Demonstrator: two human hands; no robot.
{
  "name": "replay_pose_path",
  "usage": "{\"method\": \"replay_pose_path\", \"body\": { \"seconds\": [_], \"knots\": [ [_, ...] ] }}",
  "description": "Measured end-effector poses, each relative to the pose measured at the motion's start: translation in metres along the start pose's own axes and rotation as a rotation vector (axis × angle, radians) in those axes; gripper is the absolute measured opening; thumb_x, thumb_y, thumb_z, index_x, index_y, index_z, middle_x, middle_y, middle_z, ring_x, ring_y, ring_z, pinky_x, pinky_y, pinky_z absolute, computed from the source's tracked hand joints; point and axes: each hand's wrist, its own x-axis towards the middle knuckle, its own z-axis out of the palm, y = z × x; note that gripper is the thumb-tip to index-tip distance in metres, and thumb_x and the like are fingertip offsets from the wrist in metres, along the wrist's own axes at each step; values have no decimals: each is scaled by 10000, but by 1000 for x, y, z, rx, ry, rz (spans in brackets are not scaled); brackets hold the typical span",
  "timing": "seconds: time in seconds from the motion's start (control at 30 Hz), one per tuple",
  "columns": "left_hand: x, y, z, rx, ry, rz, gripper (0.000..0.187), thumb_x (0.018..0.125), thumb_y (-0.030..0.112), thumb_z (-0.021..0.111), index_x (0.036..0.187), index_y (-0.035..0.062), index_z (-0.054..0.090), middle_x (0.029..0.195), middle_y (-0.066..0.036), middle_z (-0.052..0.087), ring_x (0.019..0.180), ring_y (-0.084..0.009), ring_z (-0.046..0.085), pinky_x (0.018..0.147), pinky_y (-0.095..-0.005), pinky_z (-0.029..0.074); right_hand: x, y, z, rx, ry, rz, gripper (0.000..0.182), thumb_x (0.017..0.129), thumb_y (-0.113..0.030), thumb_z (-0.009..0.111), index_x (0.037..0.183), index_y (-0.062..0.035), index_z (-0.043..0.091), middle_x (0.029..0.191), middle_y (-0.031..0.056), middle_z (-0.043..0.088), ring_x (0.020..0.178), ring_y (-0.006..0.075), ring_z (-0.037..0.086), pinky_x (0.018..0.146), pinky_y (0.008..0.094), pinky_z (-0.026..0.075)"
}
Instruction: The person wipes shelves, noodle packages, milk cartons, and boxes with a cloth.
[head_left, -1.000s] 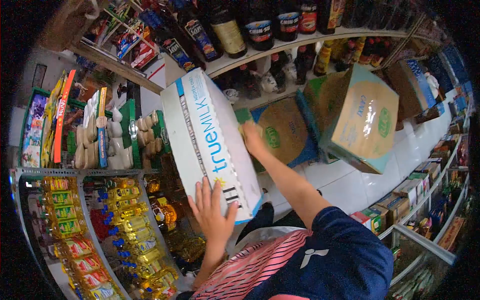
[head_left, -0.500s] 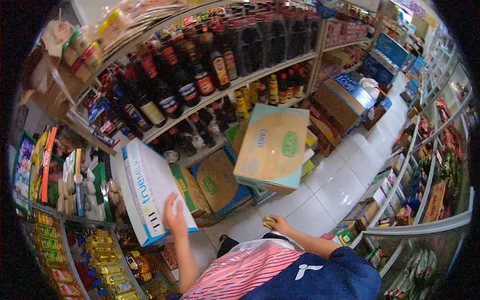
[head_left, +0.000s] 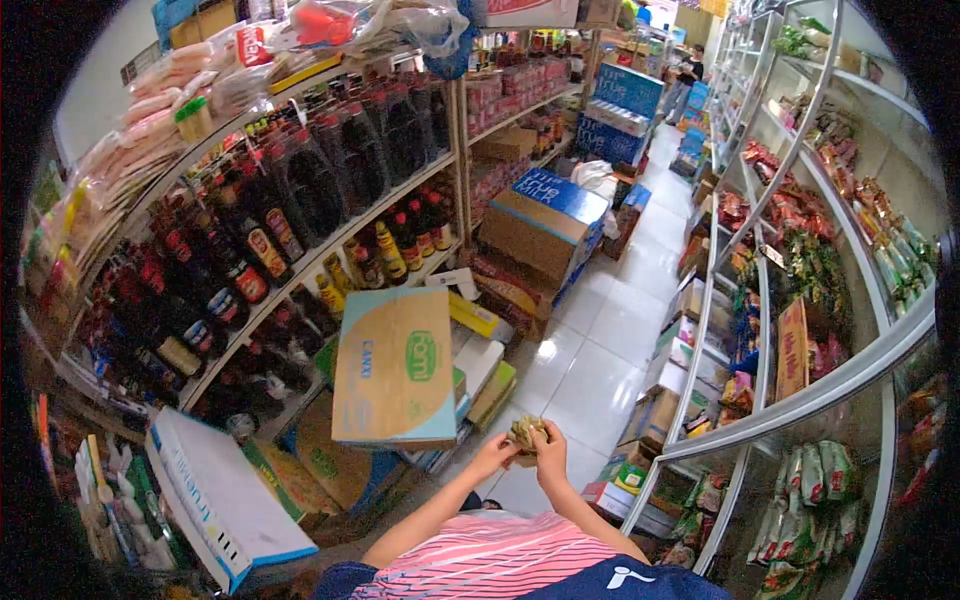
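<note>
Both hands meet in front of my body on a small crumpled brownish-green wad [head_left: 524, 432]; its exact kind is too small to make out. My left hand [head_left: 494, 457] pinches it from the left, and my right hand [head_left: 550, 455] closes on its right side. Just beyond them, a brown and pale-blue cardboard carton [head_left: 392, 375] marked "Canxi" rests on other boxes. A white TH true MILK carton [head_left: 225, 490] leans at the lower left, apart from both hands.
Shelves of dark sauce bottles [head_left: 325, 165] line the left side. Blue and brown milk cartons [head_left: 540, 225] stand farther along the white tiled aisle [head_left: 580, 340]. Glass-fronted shelves with packaged food [head_left: 800, 500] run along the right. Another person [head_left: 686, 80] is far down the aisle.
My left hand has left the white milk carton and joined my right hand at the wad. The view has turned right, so the cartons appear farther left.
</note>
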Motion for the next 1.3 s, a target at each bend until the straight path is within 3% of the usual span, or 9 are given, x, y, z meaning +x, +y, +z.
{"method": "replay_pose_path", "body": {
  "seconds": [0.13, 0.37, 0.53, 0.57, 0.6, 0.87, 1.07, 1.17, 1.3],
  "knots": [
    [35, 13, -27, 202, 4, -31, 354, 784, 334, 603, 987, 50, 542, 722, -31, 587, 647, -103, 554, 573, -250, 447, 30, -9, -21, -70, 14, -5, 163, 775, -101, 588, 903, -1, 579, 782, 33, 582, 739, 107, 525, 667, 231, 412],
    [96, 51, -88, 614, -108, 115, 564, 744, 456, 604, 1089, 21, 503, 1008, -98, 557, 924, -163, 515, 798, -283, 400, 120, -15, -12, -53, 17, 36, 162, 786, -102, 575, 902, 4, 535, 829, 59, 570, 751, 141, 544, 723, 271, 464],
    [157, 0, -74, 267, -51, 187, 700, 707, 461, 633, 1144, -50, 440, 929, -131, 554, 798, -188, 530, 696, -286, 440, 201, -42, 16, 31, -12, 91, 171, 807, -101, 545, 939, -7, 493, 865, 83, 553, 800, 173, 562, 747, 306, 485],
    [153, 19, -67, 281, -45, -152, 654, 718, 441, 628, 1140, -27, 451, 860, -111, 562, 721, -163, 538, 620, -268, 445, 219, -43, 19, 5, -41, 60, 154, 814, -114, 534, 927, -22, 483, 851, 72, 547, 786, 167, 557, 713, 295, 487],
    [150, 25, -50, 95, 135, -132, 521, 750, 388, 606, 1073, -7, 501, 800, -90, 569, 668, -145, 542, 572, -249, 440, 233, -46, 22, 0, -52, 68, 154, 814, -114, 534, 927, -22, 483, 851, 72, 547, 786, 167, 557, 713, 295, 487],
    [224, 39, -48, -208, 402, 85, 221, 790, 103, 521, 977, -14, 534, 902, -74, 590, 811, -135, 534, 714, -246, 416, 300, -39, 11, 211, 44, 241, 84, 817, -128, 506, 876, -76, 475, 751, 37, 504, 671, 148, 524, 598, 287, 453],
    [261, 132, -27, -1, 532, 298, 276, 777, 150, 574, 965, -44, 516, 883, -83, 583, 823, -113, 529, 721, -239, 413, 321, -57, 0, 197, -292, 475, 274, 818, -218, 553, 1021, -37, 515, 890, 69, 566, 823, 172, 558, 733, 284, 446],
    [286, 142, -3, 9, 753, 412, 222, 790, 89, 554, 990, 3, 513, 875, -36, 576, 798, -98, 522, 722, -237, 421, 364, -76, -7, -558, -924, 224, 323, 763, -215, 623, 987, 8, 556, 870, 63, 607, 749, 113, 556, 673, 251, 447],
    [286, 164, 23, -284, 1018, 527, 246, 770, 93, 580, 984, -9, 513, 866, -57, 564, 815, -115, 521, 742, -238, 414, 409, -100, -8, -453, -1082, 180, 196, 746, -134, 610, 884, 3, 594, 800, 38, 604, 651, 98, 543, 613, 235, 440]
  ]
}}
